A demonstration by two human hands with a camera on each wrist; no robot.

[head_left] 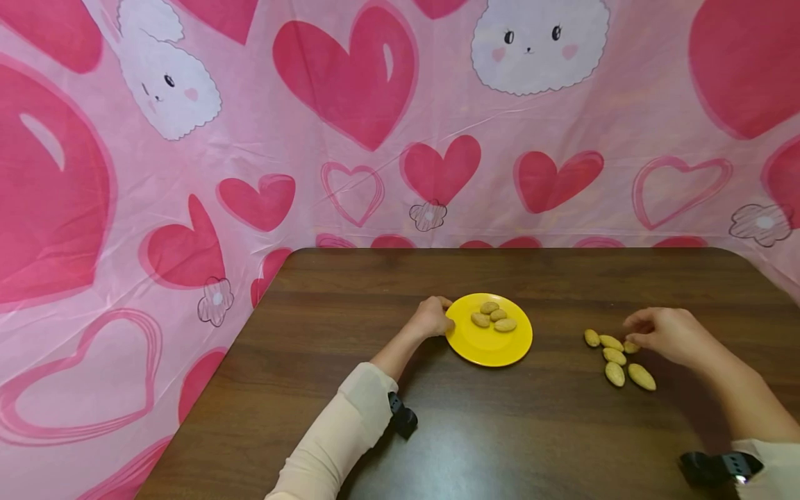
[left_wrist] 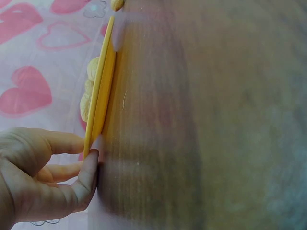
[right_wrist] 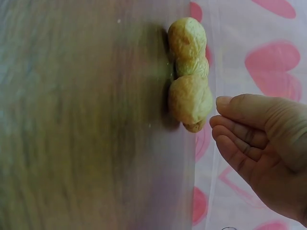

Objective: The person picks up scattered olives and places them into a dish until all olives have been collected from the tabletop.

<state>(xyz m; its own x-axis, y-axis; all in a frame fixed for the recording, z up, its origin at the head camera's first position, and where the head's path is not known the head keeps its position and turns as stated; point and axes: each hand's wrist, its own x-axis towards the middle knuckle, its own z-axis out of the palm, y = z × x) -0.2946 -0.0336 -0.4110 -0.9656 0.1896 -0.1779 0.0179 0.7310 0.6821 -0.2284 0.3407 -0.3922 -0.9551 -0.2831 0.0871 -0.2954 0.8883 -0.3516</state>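
Observation:
My left hand (head_left: 431, 317) grips the near-left rim of a yellow plate (head_left: 487, 348), its thumb on one face and fingers on the other in the left wrist view. Several small, oval, yellow-brown potatoes (head_left: 505, 325) lie together on that plate. To the right, on the tabletop, is a loose group of similar potatoes (head_left: 614, 374). My right hand (head_left: 678, 337) hovers at the far right of this group, fingertips close to one partly hidden potato (head_left: 631, 346). In the right wrist view, the thumb and loosely bent fingers hold nothing visible beside the potatoes (right_wrist: 190, 98).
The dark brown wooden table (head_left: 500, 444) has rounded far corners. Behind it and along the left hangs a pink cloth (head_left: 375, 243) printed with hearts and white animal faces. Each wrist carries a black strapped device (head_left: 403, 417).

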